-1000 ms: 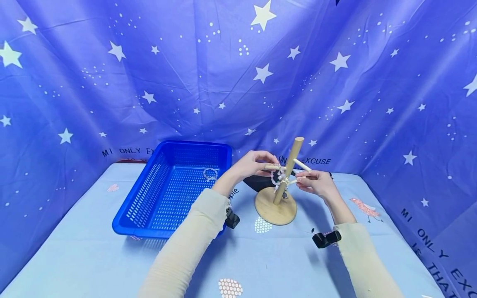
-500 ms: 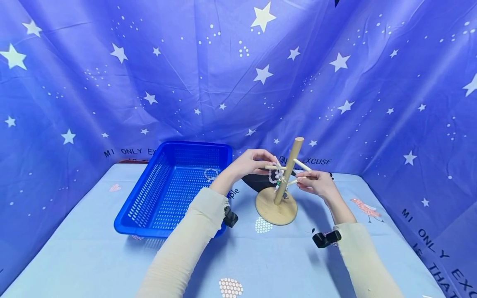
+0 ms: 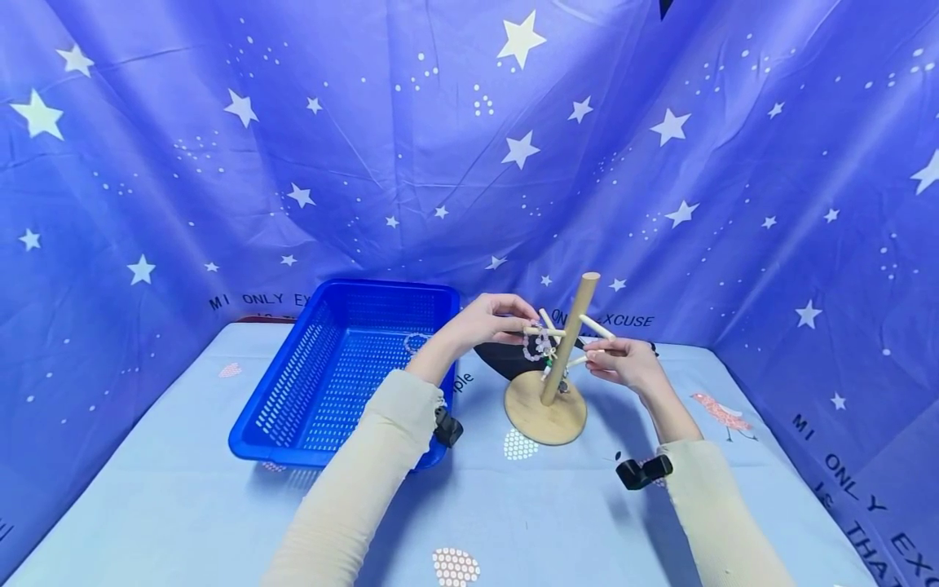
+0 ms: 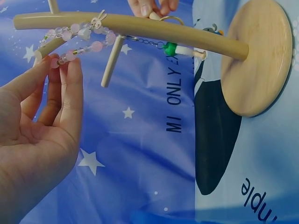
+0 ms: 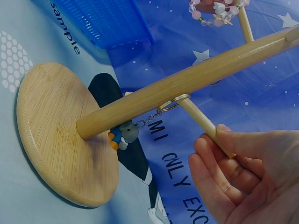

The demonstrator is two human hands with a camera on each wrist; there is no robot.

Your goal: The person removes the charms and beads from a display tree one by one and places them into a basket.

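Note:
My left hand pinches a bracelet of pink and clear beads between thumb and fingertips. The bracelet lies about one of the upper pegs of a wooden stand; whether it fully encircles the peg I cannot tell. On the other side, my right hand grips the end of a lower peg. A keychain with a small grey figure hangs by its ring from that peg. Another keychain, with a green and white charm, hangs from a different peg.
Left of the stand sits a blue plastic basket, with a beaded bracelet inside, partly hidden by my left arm. The stand's round base rests on a light blue patterned cloth. A starry curtain hangs behind.
My left hand has drawn slightly left, and the bracelet has moved left with it, toward the peg's outer end. My right hand keeps its grip on the lower peg.

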